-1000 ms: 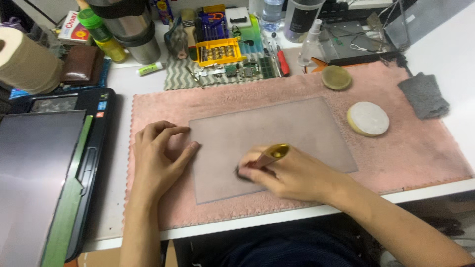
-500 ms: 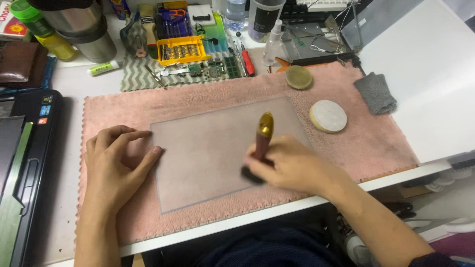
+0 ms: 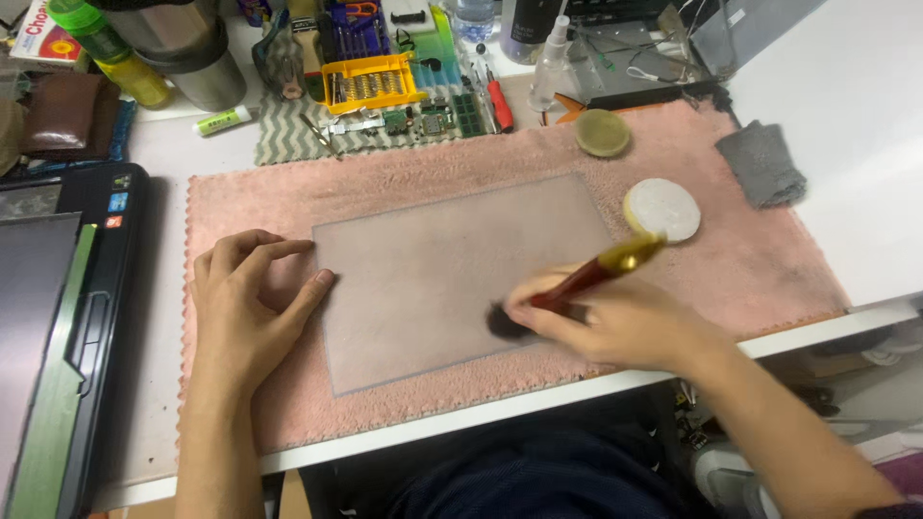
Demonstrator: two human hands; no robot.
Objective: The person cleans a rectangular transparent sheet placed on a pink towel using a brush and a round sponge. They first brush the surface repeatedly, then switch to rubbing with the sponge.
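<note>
A red brush [image 3: 586,279] is pinched in the right hand's [image 3: 615,322] grip, bristles on the panel [image 3: 423,279]; the left hand [image 3: 245,303] is laid flat, fingers spread, at the panel's edge.

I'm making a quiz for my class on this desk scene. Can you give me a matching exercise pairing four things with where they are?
Things:
1. left hand
2. brush
3. white disc
4. grey cloth

Places:
A. on the white desk, right of the pink towel
B. on the towel, right of the clear sheet
C. flat at the sheet's left edge
D. held in the right hand

Pairs: 1-C, 2-D, 3-B, 4-A
</note>
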